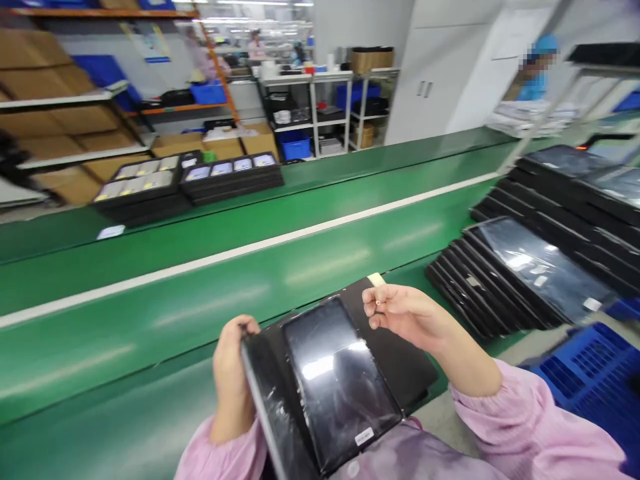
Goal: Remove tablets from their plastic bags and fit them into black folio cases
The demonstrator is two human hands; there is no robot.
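My left hand [233,370] is closed round the upper left corner of a thin black panel [280,407] with a glossy surface and a pale edge, held tilted near my body. Beside that panel lies a dark, shiny screen [345,380] with a small white label at its lower end and what looks like clear film. Under the screen is a flat black tray [397,350], a yellowish piece at its far corner. Over the tray's far right part, my right hand [405,313] is raised with its fingertips pinched together; a tiny pale spot and a dark strip show there, too small to name.
A green conveyor [320,257] with a white rail crosses in front. To the right stand stacked black trays with screens [540,267] and a blue plastic crate [590,380]. Trays of small devices [230,173] sit on the far side. Another person [537,70] is at the back right.
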